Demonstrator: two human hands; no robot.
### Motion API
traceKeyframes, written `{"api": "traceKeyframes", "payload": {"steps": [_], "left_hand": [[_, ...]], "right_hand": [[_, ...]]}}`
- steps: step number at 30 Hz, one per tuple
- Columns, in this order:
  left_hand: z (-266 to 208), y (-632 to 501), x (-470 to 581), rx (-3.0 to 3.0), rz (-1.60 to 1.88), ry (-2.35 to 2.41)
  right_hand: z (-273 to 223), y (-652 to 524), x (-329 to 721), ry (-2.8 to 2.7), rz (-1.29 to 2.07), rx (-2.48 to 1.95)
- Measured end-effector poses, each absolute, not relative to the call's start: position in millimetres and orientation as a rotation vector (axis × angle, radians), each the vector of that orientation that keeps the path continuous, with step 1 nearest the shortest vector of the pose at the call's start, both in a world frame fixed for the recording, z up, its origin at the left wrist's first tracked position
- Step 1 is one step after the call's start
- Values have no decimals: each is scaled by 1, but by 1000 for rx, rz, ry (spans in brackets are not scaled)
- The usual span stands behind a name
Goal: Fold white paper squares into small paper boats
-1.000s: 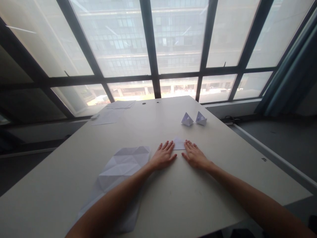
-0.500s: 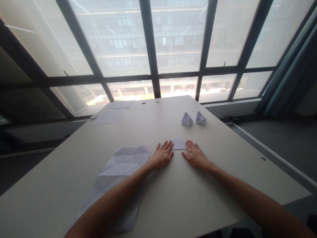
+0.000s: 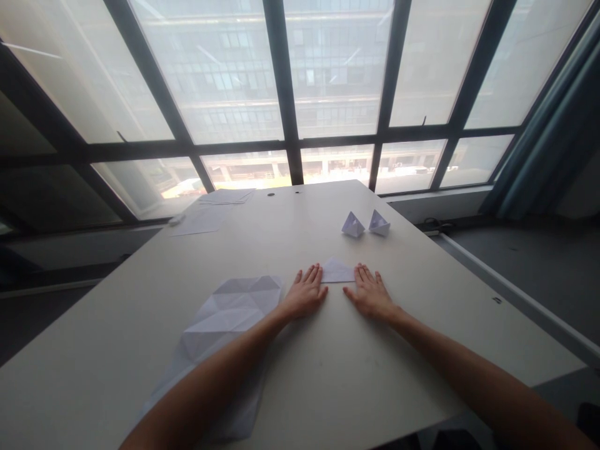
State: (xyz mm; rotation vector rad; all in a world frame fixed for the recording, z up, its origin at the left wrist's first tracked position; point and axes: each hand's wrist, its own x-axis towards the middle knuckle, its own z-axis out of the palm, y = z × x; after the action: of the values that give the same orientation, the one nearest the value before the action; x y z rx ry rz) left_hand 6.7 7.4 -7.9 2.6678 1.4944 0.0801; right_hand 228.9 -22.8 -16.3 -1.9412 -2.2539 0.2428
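Observation:
A small piece of folded white paper (image 3: 337,271) lies flat on the table, its peak pointing away from me and its straight edge towards me. My left hand (image 3: 304,292) rests palm down at its left end, fingers stretched out and covering that corner. At the right end lies my right hand (image 3: 370,292), flat as well, with the thumb pointing inward. Beneath my left forearm is a large creased sheet of white paper (image 3: 220,325), partly hidden by the arm.
Two folded paper shapes (image 3: 353,225) stand farther back on the right of the white table (image 3: 300,231). Flat paper sheets (image 3: 199,222) lie at the far left. Large windows (image 3: 335,75) rise beyond the table, with a blue curtain (image 3: 539,131) at the right.
My hands have slid slightly apart along the folded paper, so more of it shows between them. The other papers stay where they were.

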Motion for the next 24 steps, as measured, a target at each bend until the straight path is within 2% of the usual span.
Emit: {"api": "traceKeyframes", "payload": {"steps": [24], "left_hand": [[-12, 10, 5, 2662, 97, 1488]], "right_hand": [[-25, -18, 231, -2240, 204, -1905]]}}
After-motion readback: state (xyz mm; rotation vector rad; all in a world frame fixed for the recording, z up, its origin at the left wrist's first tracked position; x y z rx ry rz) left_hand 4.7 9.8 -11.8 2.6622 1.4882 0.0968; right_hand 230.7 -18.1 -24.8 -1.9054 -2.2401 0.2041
